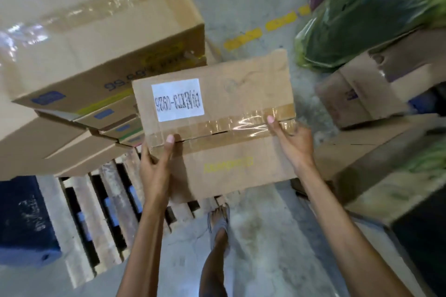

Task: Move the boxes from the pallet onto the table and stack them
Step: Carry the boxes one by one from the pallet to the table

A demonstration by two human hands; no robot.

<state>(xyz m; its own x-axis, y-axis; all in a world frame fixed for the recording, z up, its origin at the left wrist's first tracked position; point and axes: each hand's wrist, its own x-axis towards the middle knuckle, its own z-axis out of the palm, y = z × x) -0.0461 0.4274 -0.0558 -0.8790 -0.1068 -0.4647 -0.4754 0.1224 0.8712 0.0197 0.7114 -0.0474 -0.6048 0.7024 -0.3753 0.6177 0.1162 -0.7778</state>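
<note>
I hold a brown cardboard box [231, 103] in the air in front of me, with a white printed label and clear tape across its top. My left hand [156, 161] grips its left edge, thumb on the tape. My right hand [293, 142] grips its right edge. To the left stands a stack of larger cardboard boxes [96, 38] on a wooden pallet [103, 212]. The bare slats of the pallet show below the held box. No table is in view.
More cardboard boxes [376, 94] and green plastic-wrapped bundles [362, 19] crowd the right side. A dark blue object [24, 219] lies at lower left. A dashed yellow line [265, 29] marks the concrete floor. My foot in a sandal [218, 226] stands beside the pallet.
</note>
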